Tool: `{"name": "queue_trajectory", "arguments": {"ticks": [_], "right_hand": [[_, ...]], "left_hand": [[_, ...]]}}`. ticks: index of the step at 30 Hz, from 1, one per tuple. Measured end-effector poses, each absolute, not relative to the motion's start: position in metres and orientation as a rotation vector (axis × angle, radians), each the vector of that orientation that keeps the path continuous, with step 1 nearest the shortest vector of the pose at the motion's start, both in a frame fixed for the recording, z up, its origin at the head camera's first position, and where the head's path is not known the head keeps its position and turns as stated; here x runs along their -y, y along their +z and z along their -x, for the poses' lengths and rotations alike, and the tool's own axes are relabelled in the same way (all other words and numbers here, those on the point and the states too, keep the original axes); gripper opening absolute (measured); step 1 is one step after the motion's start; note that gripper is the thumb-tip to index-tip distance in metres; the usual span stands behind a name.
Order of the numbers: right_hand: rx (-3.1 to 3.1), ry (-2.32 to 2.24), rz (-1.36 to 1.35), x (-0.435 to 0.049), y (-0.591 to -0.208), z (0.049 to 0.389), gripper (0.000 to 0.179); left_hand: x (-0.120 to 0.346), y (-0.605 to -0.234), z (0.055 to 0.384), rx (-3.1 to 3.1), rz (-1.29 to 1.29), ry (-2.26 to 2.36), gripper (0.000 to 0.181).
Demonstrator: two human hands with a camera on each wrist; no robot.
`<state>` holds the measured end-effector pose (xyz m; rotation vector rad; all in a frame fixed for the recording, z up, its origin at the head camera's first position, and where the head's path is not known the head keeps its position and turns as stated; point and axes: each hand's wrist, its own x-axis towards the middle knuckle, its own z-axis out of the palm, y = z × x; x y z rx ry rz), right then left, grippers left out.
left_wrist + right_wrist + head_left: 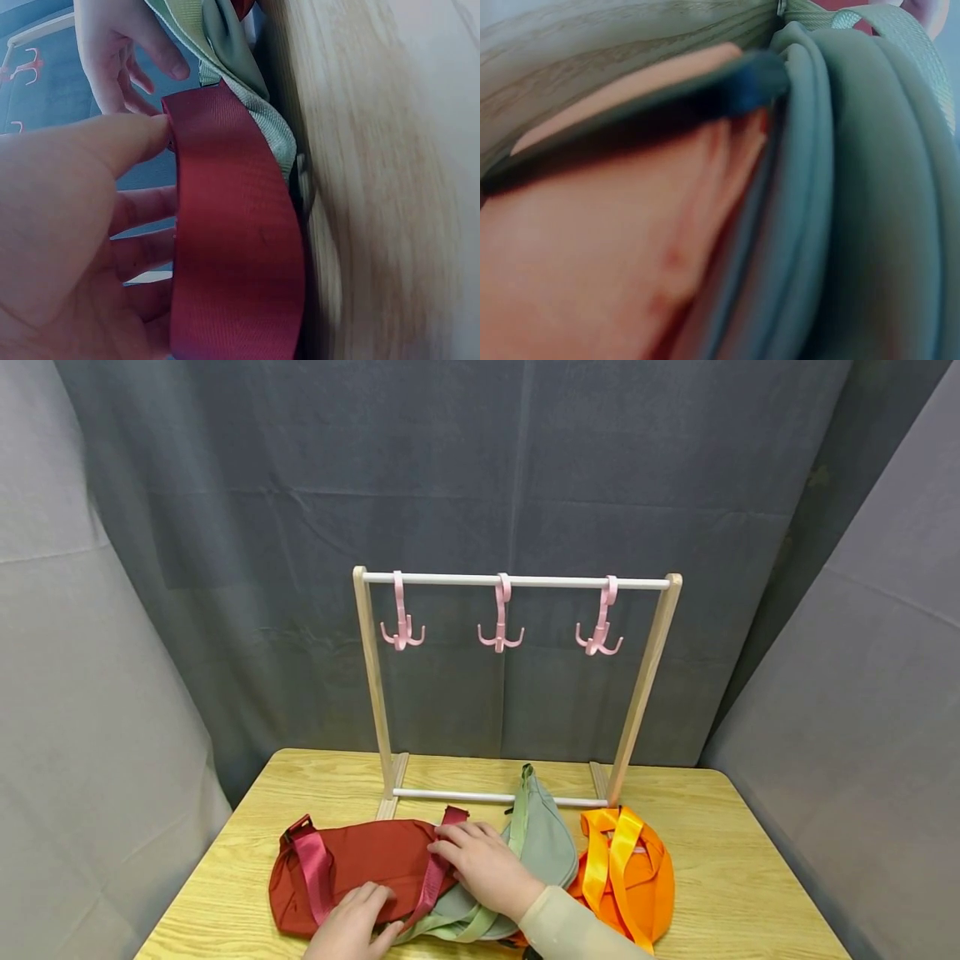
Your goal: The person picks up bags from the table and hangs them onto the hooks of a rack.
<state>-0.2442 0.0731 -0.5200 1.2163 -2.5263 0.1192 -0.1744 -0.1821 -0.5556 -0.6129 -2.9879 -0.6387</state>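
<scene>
A rust-red bag [382,852] with dark red straps lies on the table at the left. My left hand [352,922] rests at its front, fingers spread; in the left wrist view the thumb and fingers are at the edge of the wide red strap [232,225]. Over the bag's right end lies my right hand [483,868], fingers loosely bent, close to a red strap. Beneath the right forearm is a grey-green bag [551,843] with light green straps, partly covered by the red bag. An orange bag [656,885] with shiny orange straps sits right of it.
Behind the bags stands a wooden-sided rack [643,693] with a white top bar [442,579]. Three pink hooks hang from it: left [402,627], middle [501,622] and right [600,627]. The wooden table [735,877] meets a dark grey curtain [300,610] at the back.
</scene>
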Motion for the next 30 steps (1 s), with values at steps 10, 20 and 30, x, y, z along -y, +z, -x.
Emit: {"name": "queue_trajectory", "arguments": {"ticks": [10,20,30], "right_hand": [[2.517,0.104,-1.235,-0.0688,-0.522,0.2456,0.045],[2.538,0.102,-1.237,-0.0657,-0.5177,0.2416,0.035],[2.453,0.108,-1.267,-0.0639,-0.5218,0.244,0.014]], "left_hand": [[0.1836,-0.5547,0.1735,2.99,0.632,-0.651,0.031],[0.1847,-0.554,0.1736,3.002,0.649,-0.647,0.029],[0.1852,-0.5541,0.1734,3.007,0.647,-0.65,0.031]]}}
